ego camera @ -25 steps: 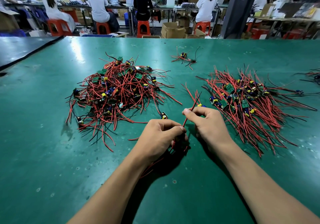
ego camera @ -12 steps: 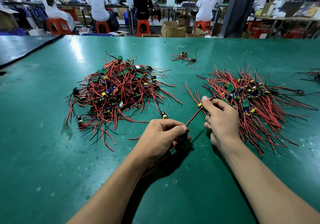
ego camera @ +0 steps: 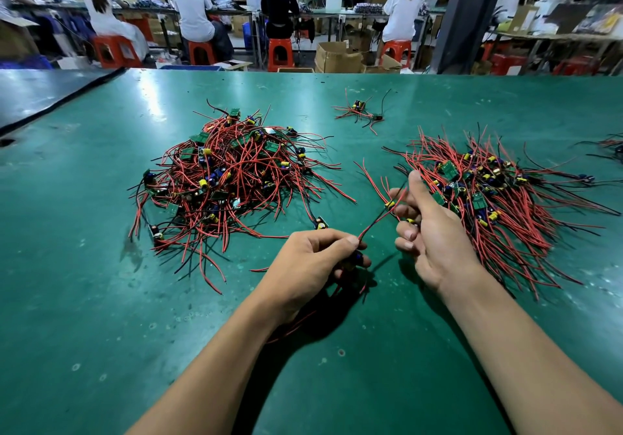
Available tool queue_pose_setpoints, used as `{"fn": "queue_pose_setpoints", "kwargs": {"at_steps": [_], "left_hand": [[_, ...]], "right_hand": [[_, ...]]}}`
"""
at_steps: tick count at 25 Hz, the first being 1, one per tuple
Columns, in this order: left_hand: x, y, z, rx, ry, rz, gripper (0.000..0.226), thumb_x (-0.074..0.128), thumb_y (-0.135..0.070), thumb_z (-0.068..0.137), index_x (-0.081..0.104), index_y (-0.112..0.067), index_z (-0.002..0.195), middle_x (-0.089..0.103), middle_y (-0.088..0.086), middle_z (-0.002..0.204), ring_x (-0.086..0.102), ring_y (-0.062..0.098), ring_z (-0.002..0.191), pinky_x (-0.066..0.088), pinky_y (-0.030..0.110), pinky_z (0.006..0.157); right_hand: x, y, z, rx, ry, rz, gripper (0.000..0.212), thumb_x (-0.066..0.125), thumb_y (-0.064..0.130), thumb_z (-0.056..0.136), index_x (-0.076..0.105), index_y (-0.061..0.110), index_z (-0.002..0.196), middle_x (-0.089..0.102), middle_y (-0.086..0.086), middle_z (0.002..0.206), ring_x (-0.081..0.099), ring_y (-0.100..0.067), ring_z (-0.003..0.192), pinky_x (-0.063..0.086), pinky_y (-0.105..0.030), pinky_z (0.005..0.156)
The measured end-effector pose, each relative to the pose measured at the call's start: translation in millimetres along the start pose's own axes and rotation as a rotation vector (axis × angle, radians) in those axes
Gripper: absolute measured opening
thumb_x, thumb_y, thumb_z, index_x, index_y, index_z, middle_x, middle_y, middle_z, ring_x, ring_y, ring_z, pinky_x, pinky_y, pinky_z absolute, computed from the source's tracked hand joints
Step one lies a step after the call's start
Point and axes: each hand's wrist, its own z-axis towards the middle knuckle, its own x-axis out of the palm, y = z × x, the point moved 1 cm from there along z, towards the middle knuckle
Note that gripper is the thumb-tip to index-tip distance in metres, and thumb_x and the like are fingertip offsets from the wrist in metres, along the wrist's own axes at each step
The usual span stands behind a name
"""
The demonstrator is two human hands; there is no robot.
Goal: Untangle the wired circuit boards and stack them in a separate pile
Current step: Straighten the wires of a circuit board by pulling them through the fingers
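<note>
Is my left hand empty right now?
No, the left hand pinches a red wire and has a small circuit board tucked under its fingers.

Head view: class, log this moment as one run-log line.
left hand: pinches red wire | right hand: grips circuit board | red wire: taut between hands | tangled pile: left | second pile: right
</note>
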Motion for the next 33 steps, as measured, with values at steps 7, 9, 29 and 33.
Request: {"fn": "queue_pose_setpoints", "kwargs": {"at_steps": [7, 9, 29, 33], "left_hand": [[-7, -8, 2, -0.068, -0.005, -0.312, 0.015, 0.061, -0.007, 0.091, 0.068, -0.004, 0.103, 0.074, 0.018, 0.097, 0.069, 0.016, 0.066, 0.056, 0.021, 0.057], [-9, -10, 1, -0.060, -0.009, -0.351, 0.024, 0.064, -0.002, 0.084, 0.066, -0.002, 0.107, 0.074, 0.018, 0.099, 0.072, 0.019, 0.071, 0.058, 0.023, 0.061], [-13, -14, 3, 0.036, -0.232, -0.418, 0.026, 0.079, -0.023, 0.060, 0.069, -0.018, 0.083, 0.071, 0.001, 0.083, 0.062, 0.009, 0.069, 0.048, 0.022, 0.064], [-13, -14, 2, 0.040, -0.159, -0.432, 0.017, 0.075, -0.013, 0.066, 0.075, -0.023, 0.080, 0.072, 0.000, 0.087, 0.065, 0.009, 0.067, 0.048, 0.018, 0.058]], "right_hand": [[-4, -10, 6, -0.058, 0.027, -0.190, 0.031, 0.050, 0.035, 0.104, 0.067, 0.009, 0.100, 0.050, -0.002, 0.078, 0.035, -0.006, 0.039, 0.028, -0.021, 0.035], [-6, -14, 5, -0.097, 0.064, -0.287, 0.020, 0.052, 0.021, 0.103, 0.068, 0.011, 0.097, 0.052, -0.004, 0.078, 0.037, -0.008, 0.040, 0.029, -0.021, 0.036], [17, -26, -32, -0.660, 0.408, -0.751, 0.025, 0.063, 0.045, 0.093, 0.072, 0.022, 0.086, 0.067, 0.008, 0.070, 0.051, -0.005, 0.053, 0.043, -0.026, 0.050], [20, -21, -30, -0.173, 0.484, -0.290, 0.031, 0.062, 0.043, 0.092, 0.069, 0.017, 0.077, 0.057, 0.007, 0.062, 0.041, -0.007, 0.042, 0.030, -0.019, 0.039]]}}
